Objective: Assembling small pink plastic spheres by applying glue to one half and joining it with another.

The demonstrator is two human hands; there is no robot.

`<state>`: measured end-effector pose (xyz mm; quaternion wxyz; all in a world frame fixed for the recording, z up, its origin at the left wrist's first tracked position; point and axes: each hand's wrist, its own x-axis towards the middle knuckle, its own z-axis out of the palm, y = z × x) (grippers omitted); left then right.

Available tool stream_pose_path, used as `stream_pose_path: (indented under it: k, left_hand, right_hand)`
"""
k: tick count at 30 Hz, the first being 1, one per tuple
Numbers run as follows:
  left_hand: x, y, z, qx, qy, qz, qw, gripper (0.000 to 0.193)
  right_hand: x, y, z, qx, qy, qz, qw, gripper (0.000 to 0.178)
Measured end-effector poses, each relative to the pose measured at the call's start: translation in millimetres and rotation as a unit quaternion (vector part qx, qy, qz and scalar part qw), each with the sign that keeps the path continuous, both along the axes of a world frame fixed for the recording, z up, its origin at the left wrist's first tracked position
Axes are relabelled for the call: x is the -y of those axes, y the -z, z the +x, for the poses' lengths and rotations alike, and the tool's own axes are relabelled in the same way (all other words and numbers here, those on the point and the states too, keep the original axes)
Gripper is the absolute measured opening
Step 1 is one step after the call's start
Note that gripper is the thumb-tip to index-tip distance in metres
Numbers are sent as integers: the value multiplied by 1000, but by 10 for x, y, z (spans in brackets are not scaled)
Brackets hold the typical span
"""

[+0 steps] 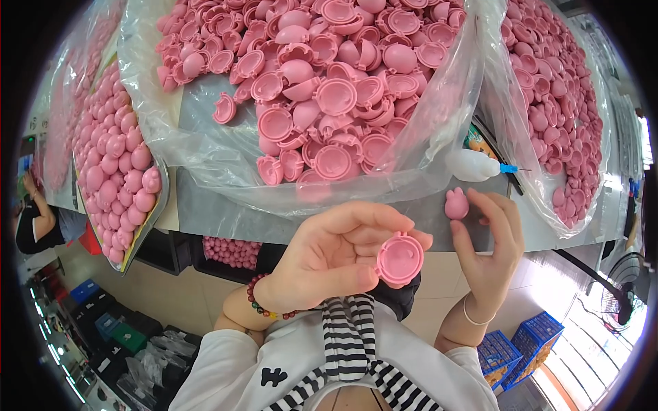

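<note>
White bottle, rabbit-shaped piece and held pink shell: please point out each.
White bottle point(471, 166), head view: its rounded body.
Rabbit-shaped piece point(456, 206), head view: its middle.
Held pink shell point(399, 261), head view: its hollow inside.

Bright; glare lower right; edges bent, corners black.

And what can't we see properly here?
All in the head view:
Back of the round pink shell: turned away.
Underside of the rabbit-eared piece: the piece covers it.
Bottom of the middle pile: buried under upper pieces.
Hands of the person far left: too small.
</note>
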<state>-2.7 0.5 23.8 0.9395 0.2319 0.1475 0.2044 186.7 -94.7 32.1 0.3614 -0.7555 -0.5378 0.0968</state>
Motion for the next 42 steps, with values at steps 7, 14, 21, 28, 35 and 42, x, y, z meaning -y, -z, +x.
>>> stream_pose_path:
  k: [7, 14, 21, 28, 35, 42]
  left_hand:
    - [42, 75, 0, -27, -63, 161, 985, 46]
    - [59, 105, -11, -73, -63, 275, 957, 41]
    - [70, 132, 72, -128, -127, 442, 879, 40]
    - [12, 141, 76, -97, -112, 470, 870, 51]
    - [4, 239, 98, -77, -150, 462, 871, 50]
    - [-65, 202, 78, -70, -150, 464, 870, 43]
  right_hand:
    - [-91, 45, -49, 66, 19, -18, 997, 34]
    - [-9, -123, -283, -122, -62, 133, 982, 34]
    - [-104, -11, -282, -92, -158, 141, 973, 33]
    - [-13, 57, -343, -58, -136, 162, 976, 32]
    - [-23, 90, -476, -97, -108, 209, 967, 30]
    - [-45, 112, -498, -109, -118, 219, 963, 28]
